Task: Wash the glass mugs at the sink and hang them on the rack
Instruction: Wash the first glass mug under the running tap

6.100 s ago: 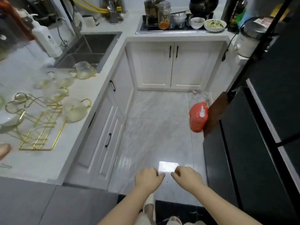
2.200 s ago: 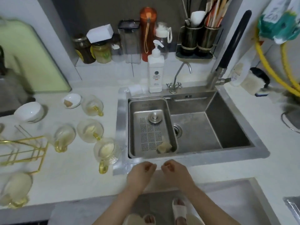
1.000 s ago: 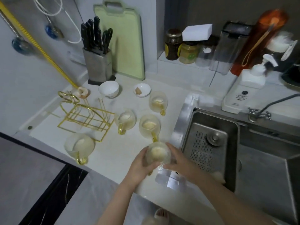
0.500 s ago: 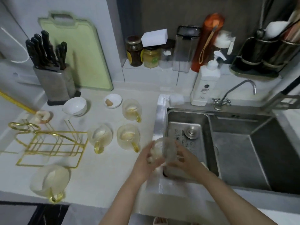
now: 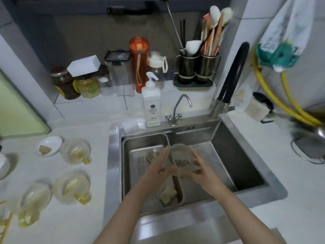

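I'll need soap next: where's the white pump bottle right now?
In the head view, the white pump bottle stands on the ledge behind the sink, at its back-left corner, just left of the small chrome tap and in front of the orange bottle.

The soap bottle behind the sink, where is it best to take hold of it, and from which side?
Grip the soap bottle around its flat white body, coming from the front over the sink. It stands upright, and the thin pump on top gives poor hold.

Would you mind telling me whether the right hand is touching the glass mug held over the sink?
Touching. The head view shows the right hand cupping the glass mug, its fingers wrapped against the side.
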The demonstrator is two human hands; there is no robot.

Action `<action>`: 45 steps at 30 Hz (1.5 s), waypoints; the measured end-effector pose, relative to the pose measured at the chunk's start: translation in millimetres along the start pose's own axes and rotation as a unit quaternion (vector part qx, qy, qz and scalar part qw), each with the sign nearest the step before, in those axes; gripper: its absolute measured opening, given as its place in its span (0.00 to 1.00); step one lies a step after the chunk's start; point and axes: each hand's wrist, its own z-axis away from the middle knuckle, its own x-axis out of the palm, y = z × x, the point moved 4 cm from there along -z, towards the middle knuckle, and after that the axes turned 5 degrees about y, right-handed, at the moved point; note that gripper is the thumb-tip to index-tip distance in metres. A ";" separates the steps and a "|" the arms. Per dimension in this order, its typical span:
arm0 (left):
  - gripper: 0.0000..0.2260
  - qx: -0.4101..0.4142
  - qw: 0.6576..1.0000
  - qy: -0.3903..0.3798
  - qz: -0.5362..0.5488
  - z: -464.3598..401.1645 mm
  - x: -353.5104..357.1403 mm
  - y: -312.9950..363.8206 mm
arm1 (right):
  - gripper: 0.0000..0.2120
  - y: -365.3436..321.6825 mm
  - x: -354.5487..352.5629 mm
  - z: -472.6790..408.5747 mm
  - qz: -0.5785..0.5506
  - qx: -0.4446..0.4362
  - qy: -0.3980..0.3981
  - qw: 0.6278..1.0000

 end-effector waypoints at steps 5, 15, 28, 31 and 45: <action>0.17 -0.011 0.999 0.050 0.002 -31.2 47.7 16.3 | 0.30 6.3 -57.4 -11.5 0.024 0.008 0.031 0.999; 0.23 -0.018 0.997 0.077 -0.021 -89.9 124.0 44.1 | 0.40 74.2 -144.7 -64.8 0.051 -0.002 0.013 0.999; 0.38 -0.054 0.985 0.151 -0.059 -123.9 149.1 53.4 | 0.23 61.3 -188.9 -89.4 -0.019 0.010 -0.059 0.998; 0.44 -0.049 0.985 0.148 -0.078 -129.3 147.9 59.4 | 0.21 59.4 -192.4 -95.9 -0.026 0.008 -0.060 0.998; 0.35 -0.045 0.971 0.220 -0.078 -148.2 141.3 78.6 | 0.12 48.9 -244.4 -189.1 0.069 0.019 0.207 0.976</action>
